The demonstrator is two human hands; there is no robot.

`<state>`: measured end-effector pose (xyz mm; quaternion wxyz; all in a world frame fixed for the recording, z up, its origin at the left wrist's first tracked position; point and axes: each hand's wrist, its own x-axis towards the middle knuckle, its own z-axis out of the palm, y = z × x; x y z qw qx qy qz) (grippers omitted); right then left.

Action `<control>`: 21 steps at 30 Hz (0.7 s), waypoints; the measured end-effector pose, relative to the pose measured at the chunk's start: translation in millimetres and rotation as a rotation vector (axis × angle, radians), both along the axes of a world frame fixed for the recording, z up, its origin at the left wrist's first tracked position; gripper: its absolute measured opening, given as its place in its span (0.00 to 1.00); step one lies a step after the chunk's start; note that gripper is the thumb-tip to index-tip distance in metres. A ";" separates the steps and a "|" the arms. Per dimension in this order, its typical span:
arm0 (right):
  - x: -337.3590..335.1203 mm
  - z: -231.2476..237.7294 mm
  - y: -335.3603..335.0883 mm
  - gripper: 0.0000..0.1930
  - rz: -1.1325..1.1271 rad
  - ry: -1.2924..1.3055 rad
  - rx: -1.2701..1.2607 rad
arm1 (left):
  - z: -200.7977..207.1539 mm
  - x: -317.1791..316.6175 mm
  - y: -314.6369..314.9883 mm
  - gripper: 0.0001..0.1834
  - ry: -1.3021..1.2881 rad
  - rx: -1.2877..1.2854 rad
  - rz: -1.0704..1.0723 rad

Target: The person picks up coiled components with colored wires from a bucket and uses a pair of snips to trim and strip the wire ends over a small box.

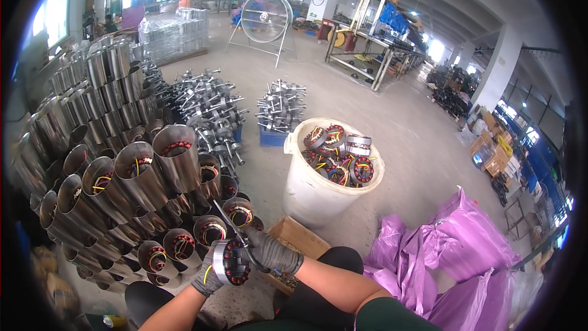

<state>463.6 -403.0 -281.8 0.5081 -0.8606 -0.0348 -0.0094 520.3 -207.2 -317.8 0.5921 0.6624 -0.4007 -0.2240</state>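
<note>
My left hand [208,279], in a grey glove, is closed around a motor stator [224,263], a metal ring with red-tipped windings inside and a yellow wire at its side. My right hand [274,251], also gloved, is closed on a long thin metal tool [228,218]. Its shaft slants up and left past the stator, and a dark end shows below the fingers; its exact kind is unclear. Both hands are close together over my lap. Just beyond them stand steel tubes [177,159], several with stators inside.
A white tub [318,199] full of stators stands ahead, with a cardboard box [303,236] at its foot. Purple sacks [471,233] lie at the right. Metal shafts with rotors [211,110] are heaped behind the tubes. A large fan [266,18] stands farther off.
</note>
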 end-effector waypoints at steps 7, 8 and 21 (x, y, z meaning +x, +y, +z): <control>-8.1 14.9 7.7 0.22 0.000 -0.110 0.114 | 17.2 3.3 1.6 0.26 -0.055 0.052 0.015; -7.8 11.1 6.2 0.22 0.001 -0.112 0.111 | 6.2 8.5 0.5 0.25 0.690 -0.246 -0.120; 10.5 -51.3 -3.5 0.37 -0.079 0.319 0.310 | -7.3 14.4 7.5 0.05 0.316 -0.136 0.408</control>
